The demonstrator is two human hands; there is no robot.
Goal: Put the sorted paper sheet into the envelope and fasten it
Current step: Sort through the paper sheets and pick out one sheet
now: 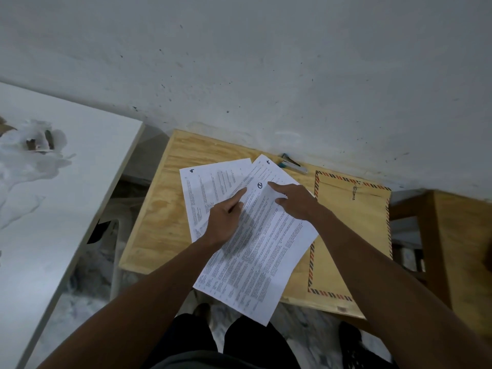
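Note:
Several printed white sheets lie fanned on a small plywood table [157, 209]. The top sheet [261, 251], marked with a circled 1, hangs over the table's front edge. Under it show a sheet numbered 4 [210, 182] and a sheet numbered 5 [269, 166]. My left hand [226, 219] rests on the stack's left part, index finger stretched out flat. My right hand [292, 201] presses its fingertips on the top sheet near the circled 1. A brown envelope [354, 230] with striped borders and a metal clasp lies to the right, partly under the sheets.
A stapler [292, 165] lies at the table's back edge against the grey wall. A white tabletop [53, 209] with crumpled white plastic stands to the left. A wooden piece of furniture [458, 249] stands to the right. My legs and feet show below.

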